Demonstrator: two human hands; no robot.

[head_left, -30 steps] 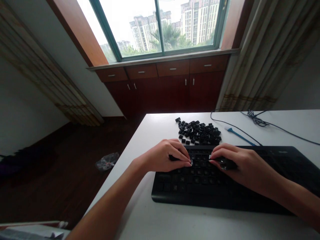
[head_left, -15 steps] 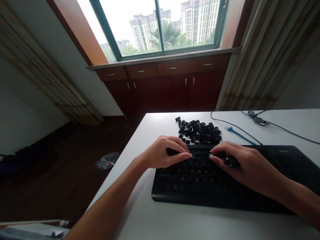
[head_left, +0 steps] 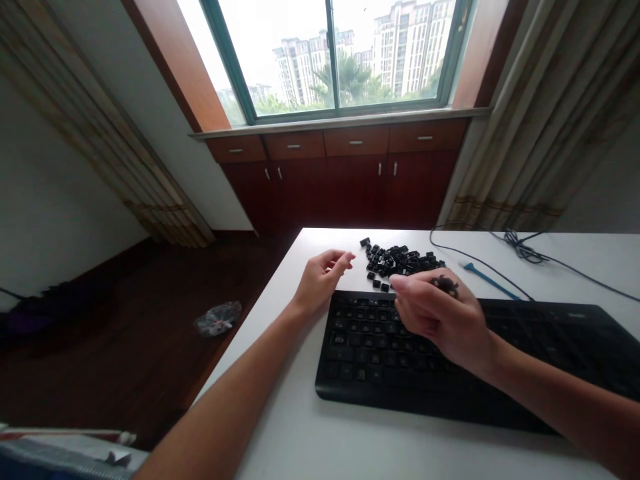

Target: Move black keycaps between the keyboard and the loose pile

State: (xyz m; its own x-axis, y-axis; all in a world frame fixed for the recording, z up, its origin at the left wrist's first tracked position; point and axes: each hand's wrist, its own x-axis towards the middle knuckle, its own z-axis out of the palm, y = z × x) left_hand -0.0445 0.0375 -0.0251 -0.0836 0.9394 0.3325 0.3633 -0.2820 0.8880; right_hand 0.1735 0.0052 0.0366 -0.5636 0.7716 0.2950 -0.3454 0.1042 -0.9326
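A black keyboard [head_left: 360, 377] lies on the white table, with keys and small pale spots visible in its left part. Behind it is a pile of loose black keycaps [head_left: 395, 259]. My left hand [head_left: 323, 280] is just beyond the keyboard's upper left corner, left of the pile, its fingers curled and the thumb near the index finger; anything between them is too small to tell. Over the keyboard's middle, my right hand [head_left: 445, 317] is closed, covering some keys and the pile's near edge. Dark shapes show at its curled fingers, but I cannot make out what it holds.
A blue tool [head_left: 490, 281] lies behind the keyboard, beside a black cable [head_left: 523, 250]. The white table's [head_left: 273, 427] left edge drops to a dark floor, where a clear plastic bag [head_left: 219, 319] lies. Cabinets [head_left: 350, 190] stand beneath the window.
My left hand has moved off the keys, up and to the left. My right hand has turned and come up toward the pile, away from its pinch over the keys. The view has shifted slightly.
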